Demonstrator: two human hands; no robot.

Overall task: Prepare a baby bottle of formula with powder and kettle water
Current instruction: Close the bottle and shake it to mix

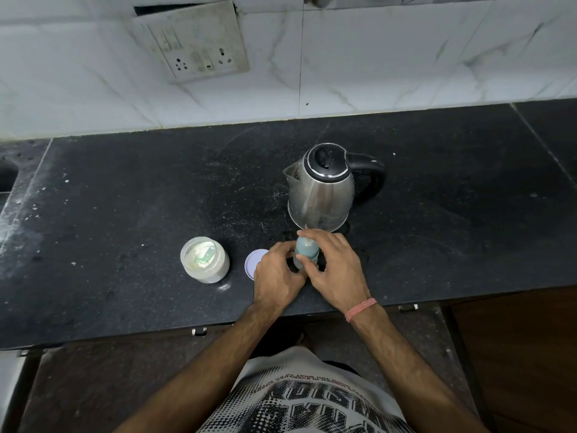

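Observation:
A small baby bottle with a teal cap stands upright on the black counter, just in front of the steel kettle. My left hand grips the bottle's lower body from the left. My right hand curls over the teal cap from the right and above. An open jar of pale formula powder, with a scoop lying inside, sits to the left. Its round white lid lies flat between the jar and my left hand, partly hidden by it.
The kettle's black handle points right and its spout left. A tiled wall with a socket plate rises behind the counter. A sink edge shows at far left. The counter's front edge runs just below my wrists.

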